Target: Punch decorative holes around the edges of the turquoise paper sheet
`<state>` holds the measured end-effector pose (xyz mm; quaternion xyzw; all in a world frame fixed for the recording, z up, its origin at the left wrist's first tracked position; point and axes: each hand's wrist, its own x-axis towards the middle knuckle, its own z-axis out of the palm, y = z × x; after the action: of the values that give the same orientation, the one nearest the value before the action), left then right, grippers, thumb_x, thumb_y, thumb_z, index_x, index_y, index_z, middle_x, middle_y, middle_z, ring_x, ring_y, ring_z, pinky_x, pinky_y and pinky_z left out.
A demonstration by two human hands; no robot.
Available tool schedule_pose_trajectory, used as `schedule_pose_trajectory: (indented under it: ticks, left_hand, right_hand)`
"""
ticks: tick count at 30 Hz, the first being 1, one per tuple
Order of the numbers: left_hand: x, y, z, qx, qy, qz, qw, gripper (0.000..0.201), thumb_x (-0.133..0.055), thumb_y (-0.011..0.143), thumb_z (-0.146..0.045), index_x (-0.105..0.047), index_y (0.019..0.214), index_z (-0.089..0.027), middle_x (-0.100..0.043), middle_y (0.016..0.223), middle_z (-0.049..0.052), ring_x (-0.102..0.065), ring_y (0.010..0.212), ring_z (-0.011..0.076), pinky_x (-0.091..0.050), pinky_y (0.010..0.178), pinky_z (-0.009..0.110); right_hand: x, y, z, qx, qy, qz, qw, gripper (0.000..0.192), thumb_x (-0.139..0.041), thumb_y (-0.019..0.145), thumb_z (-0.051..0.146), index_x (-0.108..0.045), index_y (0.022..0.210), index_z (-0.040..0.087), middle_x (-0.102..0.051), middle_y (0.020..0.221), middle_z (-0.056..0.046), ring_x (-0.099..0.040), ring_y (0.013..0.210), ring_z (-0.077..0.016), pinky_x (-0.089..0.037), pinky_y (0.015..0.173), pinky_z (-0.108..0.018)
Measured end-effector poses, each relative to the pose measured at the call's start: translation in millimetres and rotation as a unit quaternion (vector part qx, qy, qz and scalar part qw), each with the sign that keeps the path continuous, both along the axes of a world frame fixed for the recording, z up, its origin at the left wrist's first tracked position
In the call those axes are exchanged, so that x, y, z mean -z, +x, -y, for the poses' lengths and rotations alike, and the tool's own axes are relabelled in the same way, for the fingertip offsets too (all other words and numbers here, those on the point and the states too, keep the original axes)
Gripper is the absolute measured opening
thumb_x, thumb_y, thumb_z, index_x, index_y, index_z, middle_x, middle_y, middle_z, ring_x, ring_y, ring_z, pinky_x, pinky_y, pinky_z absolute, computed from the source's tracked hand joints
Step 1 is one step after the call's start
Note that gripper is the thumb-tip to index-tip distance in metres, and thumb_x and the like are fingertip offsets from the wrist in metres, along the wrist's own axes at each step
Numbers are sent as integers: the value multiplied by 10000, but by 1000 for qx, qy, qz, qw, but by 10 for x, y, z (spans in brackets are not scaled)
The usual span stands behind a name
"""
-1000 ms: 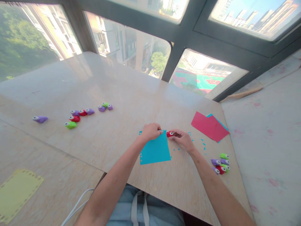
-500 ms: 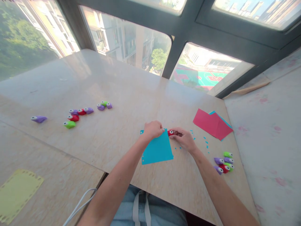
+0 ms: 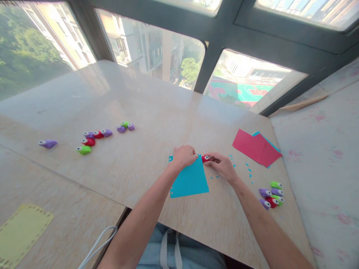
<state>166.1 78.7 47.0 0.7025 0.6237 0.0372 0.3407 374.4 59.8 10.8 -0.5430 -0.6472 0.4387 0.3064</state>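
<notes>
A blue sheet of paper (image 3: 190, 181) lies in front of me, with small punched holes along its left edge. My left hand (image 3: 185, 156) is closed on the sheet's far edge, its thumb pointing right. Between the fingers of my right hand (image 3: 223, 165) is a small red hole punch (image 3: 205, 158) with an eye-like dot. The punch sits at the sheet's upper right corner; whether the paper is inside its slot is too small to tell. Little blue paper bits (image 3: 248, 168) are scattered right of my right hand.
Red and blue paper pieces (image 3: 254, 147) lie at the right by the wall. Several coloured punches (image 3: 272, 196) cluster below them, and more punches (image 3: 95, 138) stand at the left. A yellow sheet with punched edges (image 3: 24, 233) and a white cable (image 3: 98, 244) are at the lower left.
The whole view has shifted slightly. Both hands, the blue sheet and the red hole punch keep nearly the same places relative to each other.
</notes>
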Motion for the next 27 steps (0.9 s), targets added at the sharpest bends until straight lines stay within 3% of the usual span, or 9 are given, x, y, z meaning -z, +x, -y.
schedule_pose_trajectory:
  ticks: [19, 27]
  left_hand:
    - [2, 15, 31, 8, 12, 0, 1000, 268, -528, 845, -396, -732, 867, -225, -732, 910, 78, -656, 950, 223, -402, 956, 387]
    - [-28, 12, 17, 8, -3, 4, 1000, 251, -529, 821, -372, -729, 833, -220, -731, 907, 76, -652, 959, 226, -395, 968, 408]
  right_hand:
    - [20, -21, 28, 9, 34, 18, 999, 399, -744, 716, 508, -751, 967, 199, -659, 808, -47, -536, 659, -141, -435, 601, -269]
    - [20, -25, 39, 4, 47, 25, 999, 348, -735, 739, 477, -756, 967, 214, -677, 897, -60, -552, 693, -146, -445, 625, -274]
